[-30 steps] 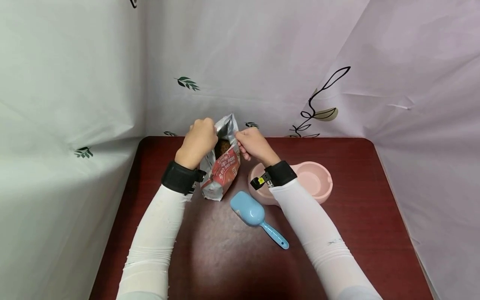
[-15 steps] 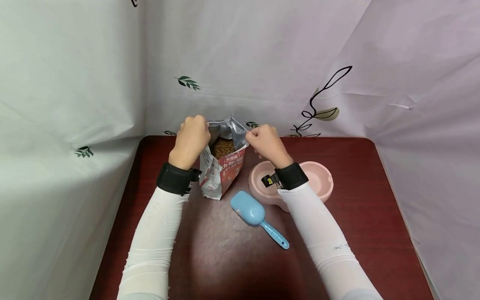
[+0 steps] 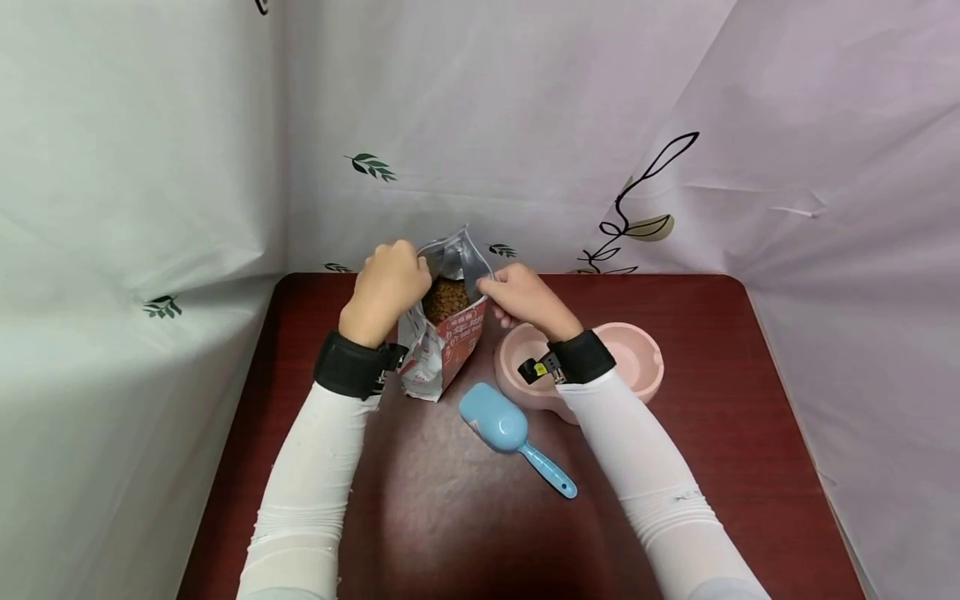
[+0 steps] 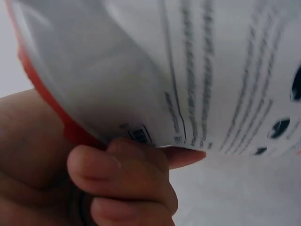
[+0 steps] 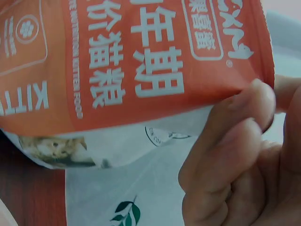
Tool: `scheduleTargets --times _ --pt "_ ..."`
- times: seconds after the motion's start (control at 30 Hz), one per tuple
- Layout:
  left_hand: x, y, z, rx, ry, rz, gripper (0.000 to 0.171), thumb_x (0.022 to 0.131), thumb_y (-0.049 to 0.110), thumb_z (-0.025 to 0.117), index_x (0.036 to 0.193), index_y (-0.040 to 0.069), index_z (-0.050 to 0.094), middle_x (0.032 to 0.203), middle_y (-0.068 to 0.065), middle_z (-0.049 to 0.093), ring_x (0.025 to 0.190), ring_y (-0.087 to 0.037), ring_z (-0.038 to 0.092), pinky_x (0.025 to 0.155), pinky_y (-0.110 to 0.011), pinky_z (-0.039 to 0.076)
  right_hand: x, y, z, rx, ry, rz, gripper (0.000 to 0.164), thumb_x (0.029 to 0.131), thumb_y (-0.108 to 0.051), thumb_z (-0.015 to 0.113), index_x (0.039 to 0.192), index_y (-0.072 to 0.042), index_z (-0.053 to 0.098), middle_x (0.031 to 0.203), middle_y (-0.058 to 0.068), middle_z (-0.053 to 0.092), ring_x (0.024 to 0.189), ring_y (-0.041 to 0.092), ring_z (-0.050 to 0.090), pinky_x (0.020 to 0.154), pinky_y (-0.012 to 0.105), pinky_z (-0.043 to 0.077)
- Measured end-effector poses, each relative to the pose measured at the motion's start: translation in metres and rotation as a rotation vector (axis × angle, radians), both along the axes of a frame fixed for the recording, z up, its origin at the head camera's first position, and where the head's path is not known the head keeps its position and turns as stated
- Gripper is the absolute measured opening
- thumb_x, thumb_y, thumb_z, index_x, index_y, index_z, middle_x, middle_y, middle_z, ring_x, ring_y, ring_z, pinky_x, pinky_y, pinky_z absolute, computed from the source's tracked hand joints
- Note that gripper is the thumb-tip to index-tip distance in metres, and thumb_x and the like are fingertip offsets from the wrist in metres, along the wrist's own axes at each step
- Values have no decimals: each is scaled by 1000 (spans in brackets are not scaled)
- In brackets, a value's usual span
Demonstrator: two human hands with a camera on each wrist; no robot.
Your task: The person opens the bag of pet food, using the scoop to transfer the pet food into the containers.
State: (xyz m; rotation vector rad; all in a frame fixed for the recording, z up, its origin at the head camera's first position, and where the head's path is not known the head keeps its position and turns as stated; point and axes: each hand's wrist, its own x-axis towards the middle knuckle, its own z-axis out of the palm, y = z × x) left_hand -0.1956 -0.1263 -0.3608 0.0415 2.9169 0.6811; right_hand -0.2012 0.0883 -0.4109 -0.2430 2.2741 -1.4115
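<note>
A red and white bag of cat food (image 3: 463,337) stands at the back of the table, its silver-lined mouth spread wide. Brown kibble (image 3: 447,300) shows inside. My left hand (image 3: 388,287) pinches the left side of the bag's rim; in the left wrist view its curled fingers (image 4: 127,174) lie against the white back panel. On the opposite side my right hand (image 3: 528,297) pinches the rim between thumb and fingers. The right wrist view shows those fingers (image 5: 230,155) at the corner of the red front, near a printed kitten picture.
A light blue scoop (image 3: 498,421) lies face down in front of the bag, handle toward the lower right. The pink double bowl (image 3: 652,392) stands under and beside my right wrist. Pale printed cloth (image 3: 525,125) hangs behind the dark red table (image 3: 720,467).
Both hands have pulled the bag's mouth apart from a narrow gap, uncovering the kibble. Over the last half second they have come slightly closer together. Scoop and bowl have stayed put.
</note>
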Motion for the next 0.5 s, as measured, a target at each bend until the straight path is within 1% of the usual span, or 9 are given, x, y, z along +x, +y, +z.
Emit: scheduleTargets --times 0.07,0.1,0.17,0.2,0.23,0.33,0.43,0.5 --pt "2 1 1 27 -41 -14 38 104 12 43 67 14 37 64 -2 29 55 -22 36 54 -36 33 0 0 -1 -34 -24 -11 39 99 -23 50 63 -10 56 52 0 51 43 12 50 54 34 53" --pt "2 1 1 38 -47 -20 37 102 9 43 67 15 35 64 -1 26 55 -20 31 53 -35 31 0 0 -1 -49 -30 -14 38 98 -21 50 62 -10 55 52 -1 51 42 11 49 52 31 51" --pt "4 0 2 55 -52 -24 35 99 2 42 68 15 33 64 0 23 55 -19 28 51 -34 28 -1 1 0 -72 -40 -19 36 96 -17 50 60 -11 53 51 -1 49 41 10 48 49 28 49" --pt "4 0 2 58 -47 -22 33 96 -1 42 68 15 33 64 0 22 56 -19 27 51 -34 27 -1 2 1 -74 -39 -21 36 95 -15 50 59 -11 52 50 -1 49 40 10 48 48 27 47" --pt "4 -2 2 51 -32 -14 32 95 -2 43 69 14 35 65 0 24 57 -19 29 51 -34 29 -1 3 2 -68 -30 -25 36 94 -15 50 59 -12 52 50 -2 49 40 9 47 48 27 48" --pt "5 -8 3 31 10 21 28 93 -4 45 70 11 39 66 -2 28 57 -22 36 51 -36 32 0 7 6 -6 30 -38 37 93 -14 52 56 -12 51 49 -1 49 40 11 48 48 27 48" --pt "5 -13 2 15 43 47 29 92 -3 47 68 11 39 65 -1 28 57 -22 37 51 -37 34 1 11 9 69 88 -28 37 93 -16 52 56 -13 53 50 0 51 42 17 52 49 28 49" --pt "6 -14 1 20 50 46 32 91 -3 46 65 12 37 64 0 26 56 -21 35 50 -36 33 2 12 9 110 108 -10 35 94 -18 51 59 -12 53 53 1 53 48 23 57 53 29 50"
